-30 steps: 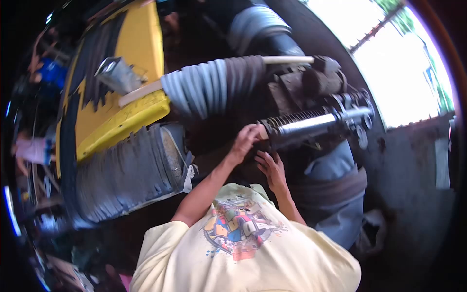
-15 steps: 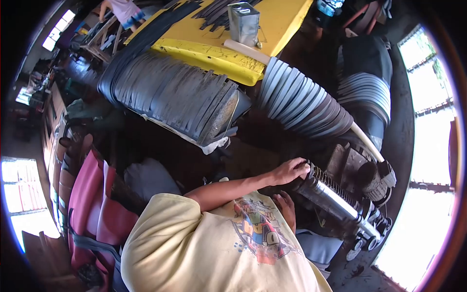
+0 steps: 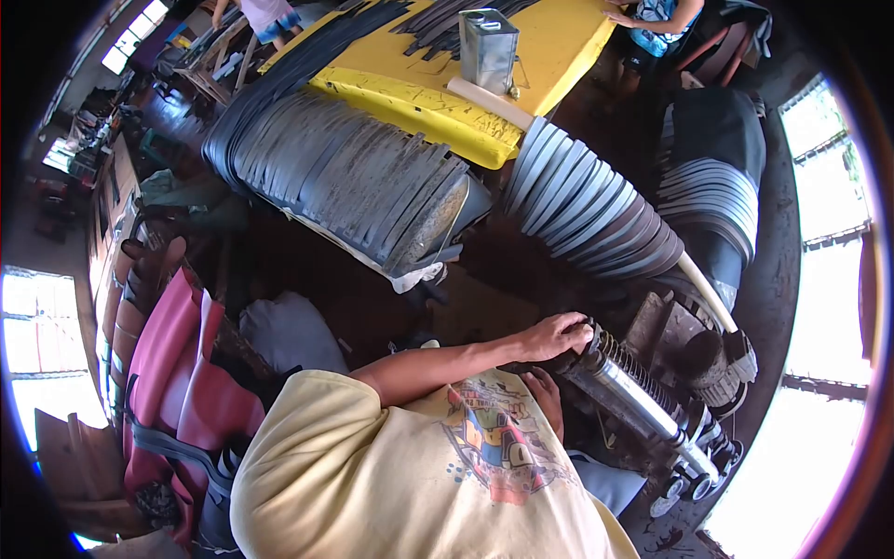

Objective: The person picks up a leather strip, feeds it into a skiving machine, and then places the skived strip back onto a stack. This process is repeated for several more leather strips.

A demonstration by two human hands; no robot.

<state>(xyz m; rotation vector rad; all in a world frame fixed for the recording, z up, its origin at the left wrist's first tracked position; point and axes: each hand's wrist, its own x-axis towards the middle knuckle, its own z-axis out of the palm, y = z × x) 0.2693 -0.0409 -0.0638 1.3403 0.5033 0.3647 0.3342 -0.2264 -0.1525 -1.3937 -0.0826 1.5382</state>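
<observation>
We observe left arm stretched across upper chest of yellow shirt [image 3: 447, 447], elbow bent slightly, forearm nearly level. Left hand [image 3: 556, 337] palm down, fingers curled at near end of machine [image 3: 641, 404] with bright metal cylinder and coiled spring; we cannot tell whether fingers grip anything. Machine slants away to right of chest. Right hand [image 3: 547, 395] lower, just beside machine, fingers bent, partly hidden by shirt; grip we cannot tell. Beyond machine, we note grey strips [image 3: 573, 196] wound round pale pole [image 3: 701, 287].
</observation>
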